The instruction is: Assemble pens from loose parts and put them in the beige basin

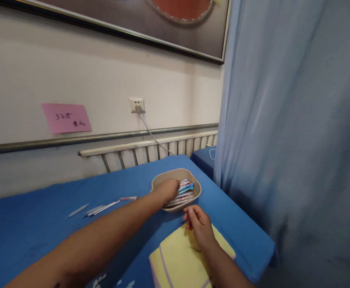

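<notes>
My left hand reaches into a beige plastic basin on the blue bed. It looks closed, but its fingertips are hidden behind the back of the hand. Beside those fingers, several patterned pens lie in the basin, some with blue ends. Just in front of the basin, my right hand is held over a folded yellow cloth with purple edging. Its fingers are curled in towards the thumb, and nothing shows in them.
Several loose pens lie on the blue bed sheet, left of the basin. A blue curtain hangs at the right. Behind the bed are a white rail and a plugged-in cord.
</notes>
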`<state>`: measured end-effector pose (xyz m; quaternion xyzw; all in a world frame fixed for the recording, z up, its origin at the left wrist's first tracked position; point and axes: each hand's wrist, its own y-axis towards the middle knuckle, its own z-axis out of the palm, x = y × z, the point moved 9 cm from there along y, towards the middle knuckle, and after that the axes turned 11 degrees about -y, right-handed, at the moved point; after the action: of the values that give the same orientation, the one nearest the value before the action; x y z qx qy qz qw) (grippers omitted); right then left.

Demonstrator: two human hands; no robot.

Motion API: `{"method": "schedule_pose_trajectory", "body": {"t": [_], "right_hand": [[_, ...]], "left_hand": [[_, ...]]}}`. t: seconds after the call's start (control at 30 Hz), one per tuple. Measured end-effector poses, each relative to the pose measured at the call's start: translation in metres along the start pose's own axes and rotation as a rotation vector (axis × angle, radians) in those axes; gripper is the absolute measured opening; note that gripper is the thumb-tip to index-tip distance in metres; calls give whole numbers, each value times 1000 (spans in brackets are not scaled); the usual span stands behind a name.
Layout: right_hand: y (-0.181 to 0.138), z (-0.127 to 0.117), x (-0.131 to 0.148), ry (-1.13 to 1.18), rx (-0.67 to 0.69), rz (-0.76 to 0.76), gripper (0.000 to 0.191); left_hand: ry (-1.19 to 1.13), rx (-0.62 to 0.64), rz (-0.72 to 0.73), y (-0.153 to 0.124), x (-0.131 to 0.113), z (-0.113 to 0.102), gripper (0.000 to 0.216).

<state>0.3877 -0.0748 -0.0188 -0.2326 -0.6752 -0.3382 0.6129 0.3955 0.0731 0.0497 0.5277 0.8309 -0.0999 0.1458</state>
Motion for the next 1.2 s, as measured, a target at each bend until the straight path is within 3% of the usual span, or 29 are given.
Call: {"method": "schedule_pose_trajectory", "body": {"t": [0.53, 0.7, 0.83, 0.97, 1.03, 1.2], "right_hand": [[-5, 5, 6, -95, 66, -11, 38], [-5, 5, -1, -98, 73, -5, 39], [-9, 3, -8, -99, 76, 8, 40], [-12, 0, -20, -119, 75, 34, 41], [-13, -1, -27, -139, 79, 46, 41], [-20, -2, -24, -262, 48, 31, 39]], "left_hand": [[-8, -58, -5, 2, -6, 5, 24], [-44, -114, 37, -12, -11, -6, 22], [-96, -172, 74, -63, -11, -24, 22], [-315, -265, 131, -145, 12, -40, 19], [-353, -329, 71, -188, 45, -44, 19], [-362, -500, -216, -280, 165, -48, 23]]}}
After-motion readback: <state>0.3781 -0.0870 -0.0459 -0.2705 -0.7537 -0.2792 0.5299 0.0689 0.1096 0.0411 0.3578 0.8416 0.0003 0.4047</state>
